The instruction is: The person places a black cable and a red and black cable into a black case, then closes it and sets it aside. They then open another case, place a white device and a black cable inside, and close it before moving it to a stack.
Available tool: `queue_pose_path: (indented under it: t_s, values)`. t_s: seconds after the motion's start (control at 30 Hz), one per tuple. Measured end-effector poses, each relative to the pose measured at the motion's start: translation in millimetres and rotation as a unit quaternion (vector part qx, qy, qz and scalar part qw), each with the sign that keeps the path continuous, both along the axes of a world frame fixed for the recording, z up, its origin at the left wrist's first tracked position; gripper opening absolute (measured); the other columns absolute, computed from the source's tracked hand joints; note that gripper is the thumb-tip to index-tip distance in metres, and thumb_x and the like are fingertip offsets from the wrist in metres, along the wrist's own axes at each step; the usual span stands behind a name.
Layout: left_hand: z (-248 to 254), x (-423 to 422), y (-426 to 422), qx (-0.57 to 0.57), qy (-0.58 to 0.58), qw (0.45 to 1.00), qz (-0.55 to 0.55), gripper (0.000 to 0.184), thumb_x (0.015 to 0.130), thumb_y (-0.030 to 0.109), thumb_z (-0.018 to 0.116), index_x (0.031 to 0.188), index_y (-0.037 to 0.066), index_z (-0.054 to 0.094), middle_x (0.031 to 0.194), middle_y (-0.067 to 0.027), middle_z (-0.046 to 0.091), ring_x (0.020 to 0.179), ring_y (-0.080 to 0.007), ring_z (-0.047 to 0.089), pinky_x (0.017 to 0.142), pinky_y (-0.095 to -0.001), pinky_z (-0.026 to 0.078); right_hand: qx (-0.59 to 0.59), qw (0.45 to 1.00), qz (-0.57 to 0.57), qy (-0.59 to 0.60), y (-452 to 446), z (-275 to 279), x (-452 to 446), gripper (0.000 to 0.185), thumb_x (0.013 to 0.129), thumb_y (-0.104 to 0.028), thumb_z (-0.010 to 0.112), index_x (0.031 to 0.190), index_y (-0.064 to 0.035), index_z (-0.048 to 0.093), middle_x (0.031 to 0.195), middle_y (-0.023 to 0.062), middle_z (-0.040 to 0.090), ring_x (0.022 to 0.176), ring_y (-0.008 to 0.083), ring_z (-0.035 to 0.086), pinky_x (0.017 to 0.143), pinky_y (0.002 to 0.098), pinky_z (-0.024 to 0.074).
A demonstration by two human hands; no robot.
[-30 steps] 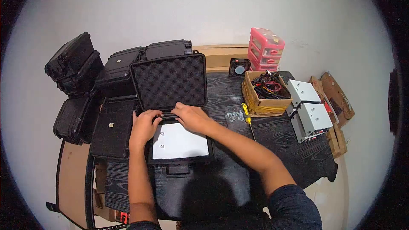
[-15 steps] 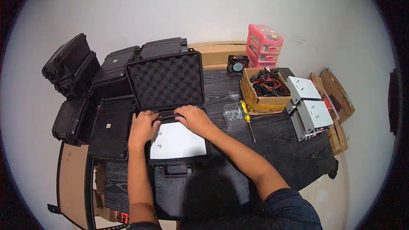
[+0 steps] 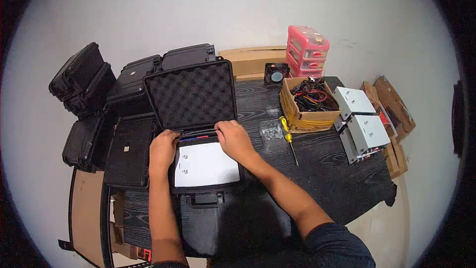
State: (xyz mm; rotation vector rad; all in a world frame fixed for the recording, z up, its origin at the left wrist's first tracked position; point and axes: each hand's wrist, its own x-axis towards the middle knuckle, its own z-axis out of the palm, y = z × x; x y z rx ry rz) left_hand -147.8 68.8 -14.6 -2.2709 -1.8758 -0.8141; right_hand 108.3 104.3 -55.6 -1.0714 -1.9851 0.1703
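An open black hard case (image 3: 241, 178) lies before me, its lid (image 3: 192, 97) raised and lined with egg-crate foam. Inside sits a white panel (image 3: 206, 166) with two small round fittings on its left side. Along the case's back edge runs a black cable (image 3: 201, 133), with red and blue wires (image 3: 194, 139) just in front of it. My left hand (image 3: 162, 151) has its fingers curled at the cable's left end. At its right end, my right hand (image 3: 234, 141) is closed on it. The fingertips are partly hidden.
Several black cases (image 3: 82, 79) stand at left and behind. To the right are a yellow screwdriver (image 3: 288, 138), a clear bag of small hardware (image 3: 271, 131), a carton of cables (image 3: 312, 119), white boxes (image 3: 366, 131), a fan (image 3: 275, 74) and pink drawers (image 3: 308, 49).
My hands have moved apart along the back edge, the left slightly left and the right to the right. More cable and the red and blue wires now show between them.
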Motion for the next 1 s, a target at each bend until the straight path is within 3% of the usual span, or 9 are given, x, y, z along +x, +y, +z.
queue_pose_path:
  t_s: [0.17,0.43,0.57,0.73,0.77,0.9,1.0]
  values:
    - [2,2,-2,-0.001,-0.003,1.0,-0.002,0.024,0.087,0.002,0.067,0.108,0.007,0.076,0.106,-0.0146,0.071,0.101,-0.0376,0.068,0.088,-0.0454,0.055,0.043,0.999,0.019,0.019,-4,-3,1,0.026,0.084,-0.002,0.063,0.11,0.0002,0.066,0.105,0.0166,0.067,0.103,0.0373,0.061,0.091,0.0448,0.052]
    - [-4,1,0,0.02,0.087,0.995,-0.037,0.033,0.081,-0.006,0.064,0.111,0.003,0.074,0.108,-0.0144,0.068,0.101,-0.0374,0.066,0.089,-0.0456,0.056,0.05,0.998,0.03,-0.008,-6,0,3,0.027,0.084,0.001,0.06,0.11,0.002,0.065,0.104,0.0177,0.067,0.103,0.0388,0.061,0.092,0.046,0.0517]
    - [-6,-3,1,0.031,0.041,0.996,-0.07,0.032,0.081,-0.005,0.063,0.111,0.001,0.073,0.107,-0.0161,0.067,0.102,-0.0383,0.065,0.09,-0.0451,0.055,0.02,0.998,0.047,0.03,-5,-2,2,0.022,0.086,0.001,0.06,0.107,0.0001,0.067,0.103,0.0172,0.067,0.101,0.0384,0.063,0.091,0.0461,0.0518]
    - [-9,-8,8,-0.041,0.013,0.994,-0.102,0.022,0.095,0.008,0.061,0.111,-0.001,0.073,0.109,-0.0197,0.064,0.109,-0.0404,0.06,0.097,-0.0472,0.051,-0.018,0.997,0.052,0.054,2,-15,2,0.019,0.087,0.001,0.061,0.1,-0.0026,0.075,0.1,0.0144,0.068,0.1,0.0361,0.063,0.09,0.0451,0.053]
    - [-10,-11,12,-0.041,0.013,0.994,-0.102,0.022,0.095,0.008,0.061,0.111,-0.001,0.073,0.109,-0.0197,0.064,0.109,-0.0404,0.06,0.097,-0.0472,0.051,0.006,0.999,0.034,0.015,4,-17,3,0.02,0.087,0.001,0.062,0.1,-0.0035,0.076,0.1,0.0136,0.068,0.1,0.0347,0.063,0.09,0.044,0.0533]
    - [-12,-18,18,-0.117,-0.031,0.986,-0.114,0.03,0.105,0.021,0.052,0.111,-0.001,0.071,0.111,-0.0194,0.062,0.114,-0.0385,0.054,0.103,-0.0452,0.044,0.001,0.998,0.007,-0.065,-2,-6,5,0.025,0.085,0.001,0.062,0.102,-0.0059,0.079,0.1,0.0114,0.07,0.102,0.0316,0.062,0.093,0.0403,0.053]
    - [-17,-21,22,-0.148,-0.028,0.981,-0.122,0.04,0.111,0.027,0.04,0.117,-0.001,0.068,0.115,-0.0189,0.06,0.116,-0.0375,0.05,0.105,-0.0432,0.041,0.015,0.998,0.048,-0.024,10,-10,13,0.022,0.085,-0.002,0.065,0.102,-0.0066,0.078,0.104,0.0123,0.07,0.105,0.033,0.061,0.097,0.0407,0.0513]
